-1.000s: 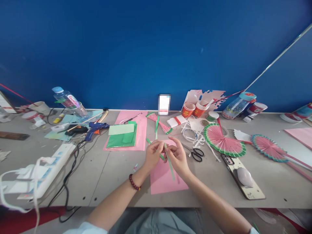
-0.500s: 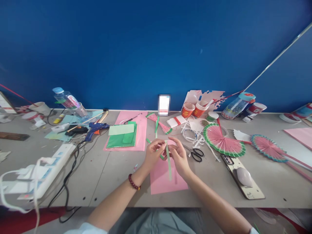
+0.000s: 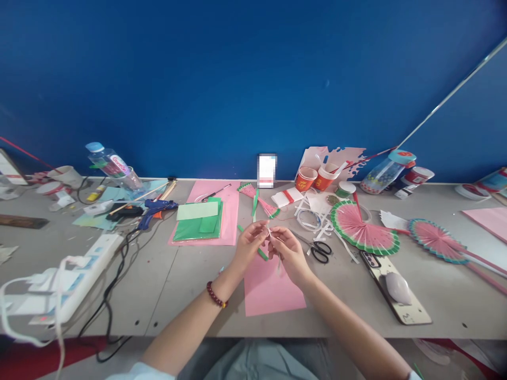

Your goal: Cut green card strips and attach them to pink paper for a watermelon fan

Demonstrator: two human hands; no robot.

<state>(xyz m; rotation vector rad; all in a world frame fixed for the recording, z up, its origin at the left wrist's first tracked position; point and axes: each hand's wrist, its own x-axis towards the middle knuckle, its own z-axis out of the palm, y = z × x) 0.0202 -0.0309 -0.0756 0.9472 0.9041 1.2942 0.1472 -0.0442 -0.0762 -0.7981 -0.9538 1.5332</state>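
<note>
My left hand [image 3: 252, 246] and my right hand [image 3: 288, 253] meet at the fingertips, both closed in a pinch. Between them is a thin pale green paper strip [image 3: 279, 264], mostly hidden by the fingers, with its blurred end hanging below. Under my hands lies a pink paper sheet [image 3: 273, 295] on the grey table. A darker green paper strip [image 3: 262, 255] shows beneath my left fingers. Just right of my right hand are black-handled scissors [image 3: 320, 251].
At left are green paper packs [image 3: 196, 227], a blue glue gun [image 3: 152, 212] and a power strip [image 3: 93, 272]. At right are a watermelon-patterned paper fan [image 3: 362, 232], paper cups [image 3: 306, 179], and a phone [image 3: 412, 309] with a mouse [image 3: 397, 288] on it.
The pale green strip has turned from its broad face to a thin edge, and less of it shows. The right fingers have closed in around it.
</note>
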